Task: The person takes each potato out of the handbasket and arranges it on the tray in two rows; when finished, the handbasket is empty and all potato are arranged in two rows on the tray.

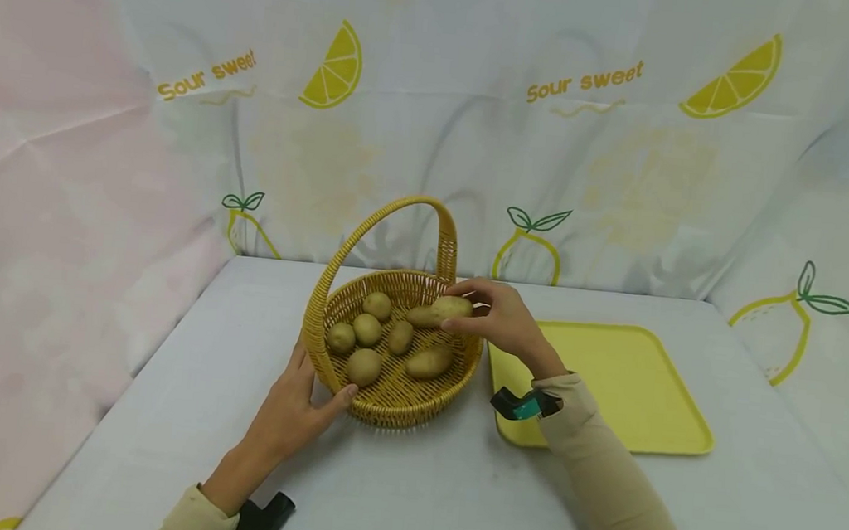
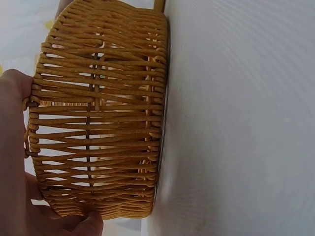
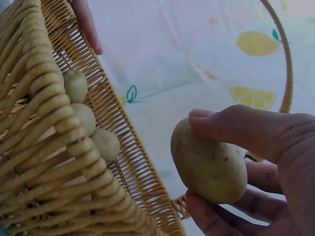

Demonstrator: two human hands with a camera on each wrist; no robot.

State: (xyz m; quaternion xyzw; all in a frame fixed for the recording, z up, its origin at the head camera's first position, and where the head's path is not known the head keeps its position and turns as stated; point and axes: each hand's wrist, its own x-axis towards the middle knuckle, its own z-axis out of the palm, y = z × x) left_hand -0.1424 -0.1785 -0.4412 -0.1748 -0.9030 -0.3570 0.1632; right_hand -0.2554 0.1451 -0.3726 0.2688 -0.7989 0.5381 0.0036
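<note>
A round wicker basket with a tall arched handle stands on the table and holds several potatoes, some round and some longer. At the basket's near left side, my left hand grips the rim, its thumb over the edge and its fingers along the outer wall. My right hand pinches an oval potato between thumb and fingers, above the basket's right side. In the head view this potato overlaps a long potato in the basket. Another long potato lies nearer the front.
To the right of the basket lies a yellow tray, partly covered by the right forearm. A white cloth covers the table. Behind it hangs a lemon-print curtain, which also runs down both sides.
</note>
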